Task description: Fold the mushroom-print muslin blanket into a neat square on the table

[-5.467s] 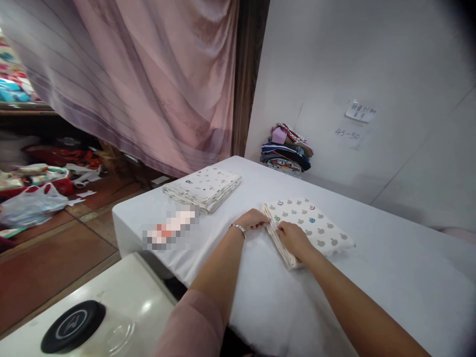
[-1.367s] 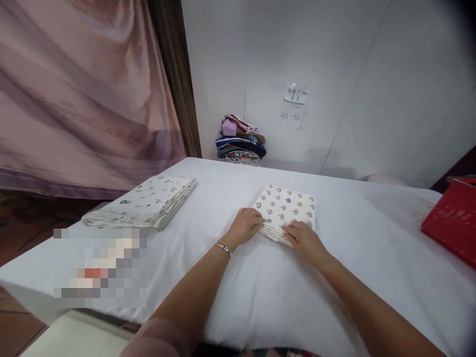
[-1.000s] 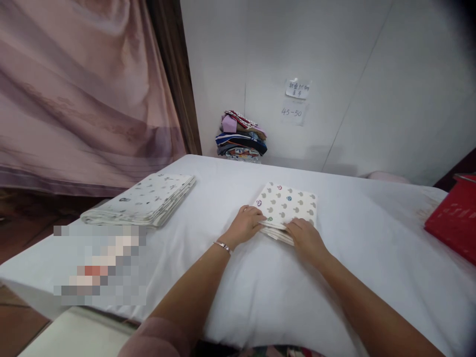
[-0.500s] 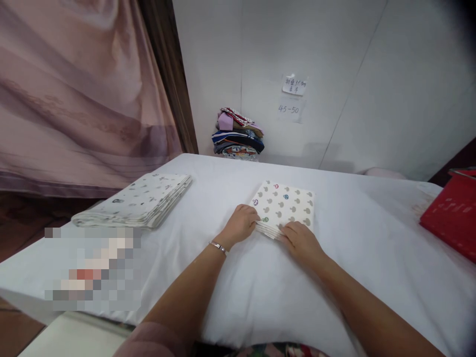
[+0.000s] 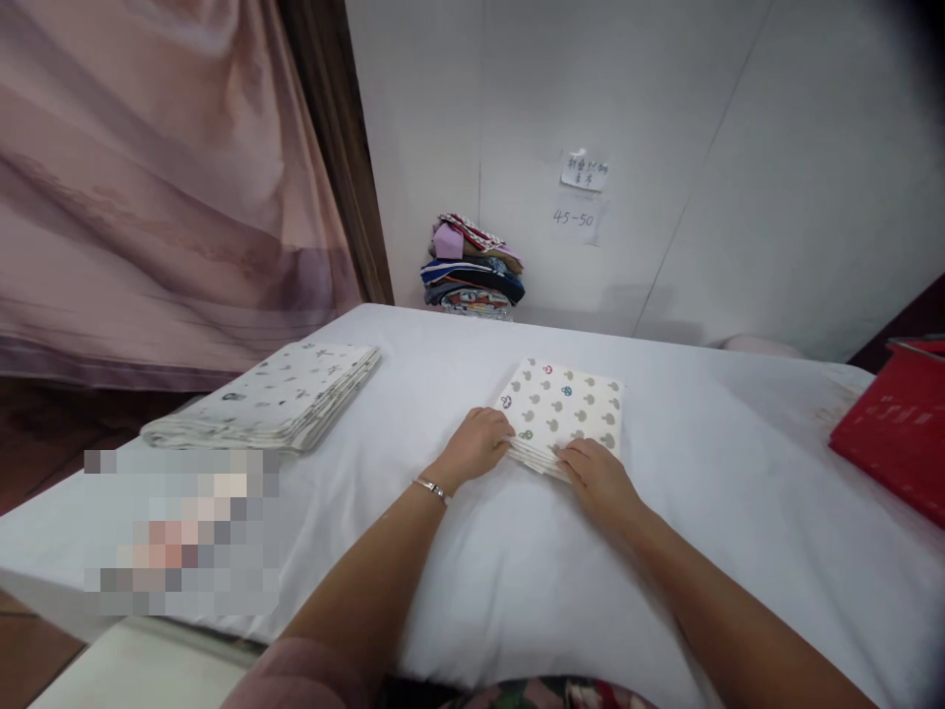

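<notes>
A small folded cloth (image 5: 565, 404), cream with rows of grey-brown mushroom shapes and a few coloured ones, lies on the white-covered table (image 5: 443, 359). Its layered edge faces me. My left hand (image 5: 481, 441) grips the near left corner, fingers bent over the edge, a bracelet on the wrist. At the near right part of the same edge, my right hand (image 5: 597, 475) pinches the layers between thumb and fingers. Both thumbs are partly hidden.
On the left lies a stack of folded white cloths (image 5: 273, 394) with dark prints. A blurred patch (image 5: 181, 532) covers something nearer me. A red bag-like thing (image 5: 897, 428) stands at the right edge. Against the wall is a clothes pile (image 5: 472, 266); a pink curtain (image 5: 162, 197) hangs left.
Almost nothing differs. Both hands stay on the near edge of the mushroom-print cloth, which lies in the same place; the view has shifted very slightly.
</notes>
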{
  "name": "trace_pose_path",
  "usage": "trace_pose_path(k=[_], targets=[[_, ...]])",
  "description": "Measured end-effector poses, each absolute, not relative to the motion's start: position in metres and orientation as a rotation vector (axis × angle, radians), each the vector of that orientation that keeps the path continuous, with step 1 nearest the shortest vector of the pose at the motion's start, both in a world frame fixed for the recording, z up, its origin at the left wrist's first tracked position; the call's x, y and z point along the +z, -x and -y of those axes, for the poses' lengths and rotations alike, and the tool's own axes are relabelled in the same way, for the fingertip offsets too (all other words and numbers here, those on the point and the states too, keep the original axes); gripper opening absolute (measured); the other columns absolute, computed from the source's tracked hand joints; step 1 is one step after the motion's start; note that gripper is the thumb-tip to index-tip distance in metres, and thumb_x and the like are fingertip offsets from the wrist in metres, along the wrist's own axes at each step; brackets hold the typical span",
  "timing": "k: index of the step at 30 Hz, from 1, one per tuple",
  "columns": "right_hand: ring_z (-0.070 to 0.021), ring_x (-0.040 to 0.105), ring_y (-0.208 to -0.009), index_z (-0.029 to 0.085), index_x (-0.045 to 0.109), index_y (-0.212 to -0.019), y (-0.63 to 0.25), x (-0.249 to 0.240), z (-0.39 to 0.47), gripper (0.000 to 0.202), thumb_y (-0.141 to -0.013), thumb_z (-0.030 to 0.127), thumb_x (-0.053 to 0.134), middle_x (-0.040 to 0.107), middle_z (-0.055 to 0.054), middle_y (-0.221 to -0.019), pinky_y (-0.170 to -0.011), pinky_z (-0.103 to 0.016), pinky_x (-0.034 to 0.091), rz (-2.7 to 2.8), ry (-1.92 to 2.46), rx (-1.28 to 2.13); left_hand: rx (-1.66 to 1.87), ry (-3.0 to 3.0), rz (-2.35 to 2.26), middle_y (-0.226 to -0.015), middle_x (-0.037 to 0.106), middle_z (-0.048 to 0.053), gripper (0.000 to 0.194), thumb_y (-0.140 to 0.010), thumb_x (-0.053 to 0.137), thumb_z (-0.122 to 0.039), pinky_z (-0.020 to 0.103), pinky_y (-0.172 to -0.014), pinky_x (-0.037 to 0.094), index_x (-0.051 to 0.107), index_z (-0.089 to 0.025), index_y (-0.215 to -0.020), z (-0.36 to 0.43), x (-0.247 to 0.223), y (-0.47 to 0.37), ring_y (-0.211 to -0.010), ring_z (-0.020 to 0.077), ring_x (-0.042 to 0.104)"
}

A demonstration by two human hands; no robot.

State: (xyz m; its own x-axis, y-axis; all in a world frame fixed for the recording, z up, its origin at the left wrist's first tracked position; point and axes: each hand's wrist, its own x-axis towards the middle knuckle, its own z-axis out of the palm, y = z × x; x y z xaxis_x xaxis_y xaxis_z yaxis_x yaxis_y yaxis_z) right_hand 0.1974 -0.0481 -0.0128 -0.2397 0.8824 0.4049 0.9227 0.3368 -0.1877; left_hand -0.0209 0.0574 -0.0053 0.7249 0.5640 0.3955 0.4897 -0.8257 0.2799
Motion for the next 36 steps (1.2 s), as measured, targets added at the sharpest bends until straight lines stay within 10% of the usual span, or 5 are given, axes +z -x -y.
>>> trace_pose_path(k=[36], targets=[[-0.0176, 0.046, -0.075, 0.017, 0.062, -0.096, -0.190, -0.034, 0.048, 0.027, -0.086, 0.007, 0.039, 0.056, -0.006, -0.084, -0.065, -0.029, 0.035, 2.252, 1.476, -0.475, 0.729, -2.398, -1.293, -0.083, 0.065, 0.000, 0.018, -0.079, 0.049, -0.024, 0.028, -0.077, 0.042, 0.066, -0.022, -0.073, -0.053, 0.001, 0.016, -0.083, 0.0152, 0.056]])
